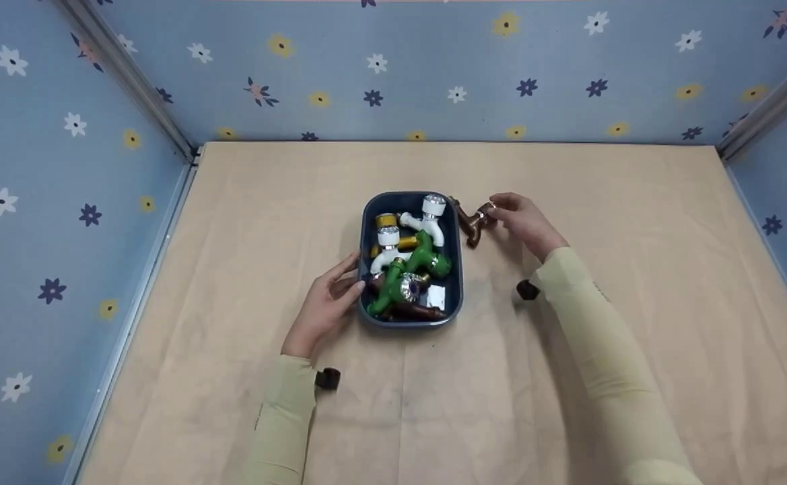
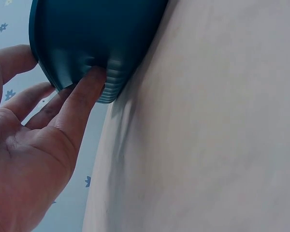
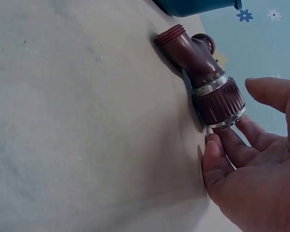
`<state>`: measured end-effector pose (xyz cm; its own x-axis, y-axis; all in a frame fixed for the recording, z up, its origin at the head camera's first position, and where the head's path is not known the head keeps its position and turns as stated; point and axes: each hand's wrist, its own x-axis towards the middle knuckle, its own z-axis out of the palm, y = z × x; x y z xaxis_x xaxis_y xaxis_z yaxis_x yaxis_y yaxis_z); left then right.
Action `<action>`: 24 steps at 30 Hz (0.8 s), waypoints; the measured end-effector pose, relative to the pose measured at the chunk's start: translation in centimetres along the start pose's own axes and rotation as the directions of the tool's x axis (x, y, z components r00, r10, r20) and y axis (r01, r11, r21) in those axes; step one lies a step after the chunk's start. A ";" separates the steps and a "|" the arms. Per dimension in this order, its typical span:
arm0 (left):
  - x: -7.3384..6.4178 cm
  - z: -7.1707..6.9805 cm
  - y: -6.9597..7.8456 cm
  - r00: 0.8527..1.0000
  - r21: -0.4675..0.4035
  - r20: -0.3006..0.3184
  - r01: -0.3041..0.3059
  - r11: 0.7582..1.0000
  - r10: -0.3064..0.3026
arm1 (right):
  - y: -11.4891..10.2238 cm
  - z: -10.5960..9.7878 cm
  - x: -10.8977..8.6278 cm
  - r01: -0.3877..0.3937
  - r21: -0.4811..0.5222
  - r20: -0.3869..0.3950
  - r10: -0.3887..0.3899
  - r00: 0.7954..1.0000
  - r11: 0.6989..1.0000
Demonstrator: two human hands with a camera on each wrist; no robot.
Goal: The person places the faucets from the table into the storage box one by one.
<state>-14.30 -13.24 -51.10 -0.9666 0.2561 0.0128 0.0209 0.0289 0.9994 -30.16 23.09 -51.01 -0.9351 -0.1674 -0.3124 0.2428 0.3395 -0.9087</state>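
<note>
A dark blue plastic bin (image 1: 460,276) stands on the table, holding several water taps. Among them are white taps (image 1: 432,207), green taps (image 1: 427,259), one with a yellow knob (image 1: 386,220) and a brown tap (image 1: 413,311). My left hand (image 1: 322,310) touches the bin's left side, fingers laid along the outer wall (image 2: 87,29). Right of the bin, another brown tap (image 1: 472,232) lies on the tabletop. My right hand (image 1: 524,219) is at its ribbed knob (image 3: 217,102); in the right wrist view the thumb stands a little apart and the fingertips are at the knob's end.
Beige cloth (image 1: 231,269) covers the table. Blue flowered panels (image 1: 433,74) enclose it at the back and both sides, joined by metal corner posts (image 1: 141,77). A white rectangular patch (image 1: 436,296) shows on the bin's floor.
</note>
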 end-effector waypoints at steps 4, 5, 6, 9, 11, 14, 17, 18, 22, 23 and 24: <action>0.0 0.0 -0.1 1.000 -0.001 -0.002 -0.006 1.000 0.006 | 0.1 0.2 -0.1 0.031 -0.007 -0.014 -0.031 0.999 0.999; 0.0 0.0 -0.1 1.000 -0.002 -0.002 -0.008 1.000 0.008 | 0.2 0.2 -0.1 0.036 -0.005 -0.019 -0.036 0.999 0.999; 0.0 0.0 -0.1 1.000 -0.002 -0.002 -0.010 1.000 0.010 | 0.2 0.3 -0.1 0.043 -0.007 -0.021 -0.043 0.999 0.999; 0.0 0.0 -0.1 1.000 0.000 -0.002 -0.016 1.000 0.016 | 0.4 0.4 -0.1 0.048 0.002 -0.031 -0.048 0.998 0.999; 0.0 0.0 -0.1 1.000 0.002 0.000 -0.017 1.000 0.017 | 0.6 0.4 -0.3 0.051 -0.007 -0.033 -0.051 0.998 0.999; 0.1 0.0 -0.1 1.000 0.019 -0.003 -0.009 1.000 0.009 | 0.8 0.4 -0.4 0.071 0.022 -0.034 -0.070 0.997 0.997; 0.1 0.0 0.0 1.000 0.018 -0.006 0.003 1.000 -0.003 | 1.1 0.5 -0.5 0.100 0.078 -0.038 -0.097 0.995 0.992; 0.1 0.0 0.0 1.000 0.019 -0.006 0.007 1.000 -0.007 | 1.1 0.5 -0.6 0.108 0.093 -0.037 -0.105 0.994 0.990; 0.0 -0.1 0.1 1.000 0.017 -0.001 0.011 1.000 -0.011 | 1.5 0.5 -0.7 0.105 0.170 -0.029 -0.102 0.994 0.980; 0.0 -0.1 0.2 1.000 0.021 0.000 0.013 1.000 -0.013 | 1.5 0.5 -0.7 0.098 0.195 -0.025 -0.095 0.995 0.976; 0.0 0.0 0.2 1.000 0.024 -0.001 0.014 1.000 -0.014 | 1.5 0.6 -0.8 0.088 0.220 -0.018 -0.086 0.996 0.971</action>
<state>-14.33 -13.27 -50.93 -0.9669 0.2551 -0.0008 0.0138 0.0556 0.9984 -28.90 23.22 -52.28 -0.9570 -0.1795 -0.2281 0.2106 0.1112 -0.9712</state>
